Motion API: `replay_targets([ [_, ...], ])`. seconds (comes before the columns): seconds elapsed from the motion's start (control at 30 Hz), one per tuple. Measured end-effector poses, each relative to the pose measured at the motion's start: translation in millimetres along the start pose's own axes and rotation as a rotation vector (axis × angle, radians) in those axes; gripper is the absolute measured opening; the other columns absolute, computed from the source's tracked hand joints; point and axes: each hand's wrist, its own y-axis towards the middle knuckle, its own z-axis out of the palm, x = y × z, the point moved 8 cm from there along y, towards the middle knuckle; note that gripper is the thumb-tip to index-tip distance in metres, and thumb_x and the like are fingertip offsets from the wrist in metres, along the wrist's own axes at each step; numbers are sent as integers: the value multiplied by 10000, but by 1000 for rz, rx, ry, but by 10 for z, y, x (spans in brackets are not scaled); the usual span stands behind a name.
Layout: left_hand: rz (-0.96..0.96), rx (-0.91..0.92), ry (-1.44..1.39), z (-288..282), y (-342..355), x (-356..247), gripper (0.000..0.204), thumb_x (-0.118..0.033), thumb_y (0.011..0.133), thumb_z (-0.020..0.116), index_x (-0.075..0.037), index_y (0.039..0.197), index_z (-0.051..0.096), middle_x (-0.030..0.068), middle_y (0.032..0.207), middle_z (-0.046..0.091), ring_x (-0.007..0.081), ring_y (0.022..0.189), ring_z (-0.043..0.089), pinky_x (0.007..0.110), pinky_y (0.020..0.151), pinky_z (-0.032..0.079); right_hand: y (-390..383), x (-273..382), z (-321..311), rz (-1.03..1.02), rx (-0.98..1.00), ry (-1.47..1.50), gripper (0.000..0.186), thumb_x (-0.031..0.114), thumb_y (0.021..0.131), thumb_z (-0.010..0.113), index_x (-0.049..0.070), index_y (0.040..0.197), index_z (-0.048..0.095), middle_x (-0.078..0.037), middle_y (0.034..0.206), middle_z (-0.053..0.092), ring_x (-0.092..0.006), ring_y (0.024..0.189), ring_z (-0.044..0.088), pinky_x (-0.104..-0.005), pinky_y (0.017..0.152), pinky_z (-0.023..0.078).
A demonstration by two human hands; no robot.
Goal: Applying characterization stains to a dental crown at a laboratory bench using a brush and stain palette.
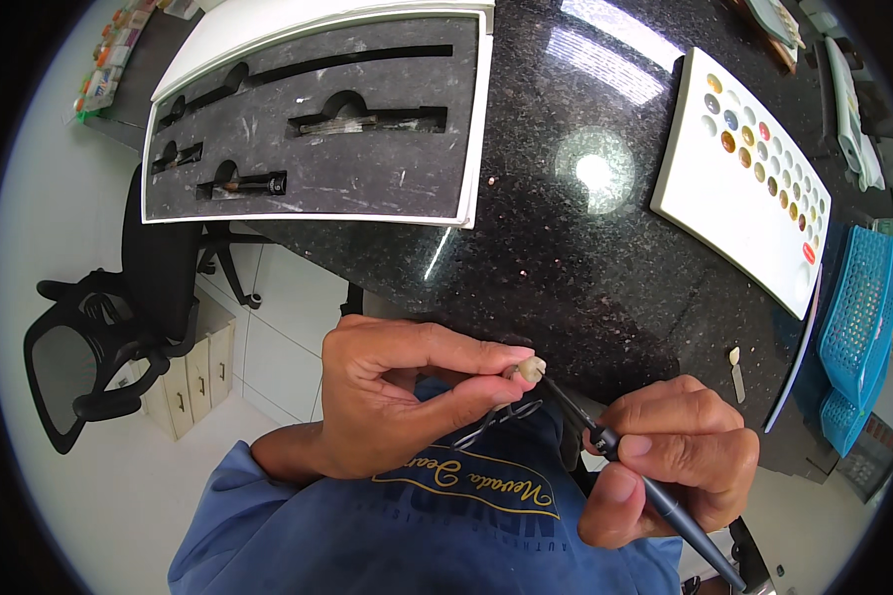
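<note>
Between the thumb and forefinger of my left hand (397, 387) is a small cream tooth crown (532, 370). Thin dark metal loops (496, 421) show below those fingers; whether they join what I hold, I cannot tell. My right hand (670, 461) grips a dark grey fine-tipped brush (677, 516) like a pen, closed around its barrel. The slim tip points up and left, at the crown's right side, touching it or very close. Both hands are over my lap, at the near edge of the black speckled counter (566, 288).
A white case (471, 119) with cut-out dark foam and brushes lies at the back left. To the right are a white palette (709, 198) with coloured wells, a tooth-shaped shade tab (736, 375) and blue baskets (858, 307). A black chair (154, 268) stands at left.
</note>
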Motion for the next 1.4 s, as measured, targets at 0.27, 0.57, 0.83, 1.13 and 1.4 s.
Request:
replay_targets([
  [0.27,-1,-1,5,-22,-8,16,126,63,752,656,77,875,631,195,829,658,255,792,666,325,713,566,-7,-10,22,15,6,7,209,71,737,608,6,835,435,-110,671,532,-135,500,545,-212,462,463],
  [0.57,-3,0,14,-15,-8,9,93,46,760,656,73,846,630,198,847,656,265,784,667,331,705,567,-7,-3,13,20,-19,-4,202,66,732,609,13,828,439,-99,659,523,-129,489,538,-206,457,456],
  [0.83,0,-2,23,-10,2,-1,104,33,764,659,76,853,628,195,820,658,261,776,668,326,695,568,-19,-20,12,6,-19,48,206,58,726,610,11,832,440,-99,663,524,-127,489,544,-208,462,459],
  [1.13,-6,-1,21,-4,13,-4,124,49,754,660,80,870,628,191,780,661,250,766,670,309,688,566,-8,-14,-9,27,-43,-28,206,77,738,610,12,830,438,-102,660,527,-128,487,540,-206,461,454],
  [1.4,24,-7,20,-12,-2,3,122,55,751,660,81,866,629,191,775,661,249,755,672,305,678,566,-6,-5,-1,25,-35,-14,207,79,740,609,11,830,436,-104,661,528,-129,486,538,-204,459,450],
])
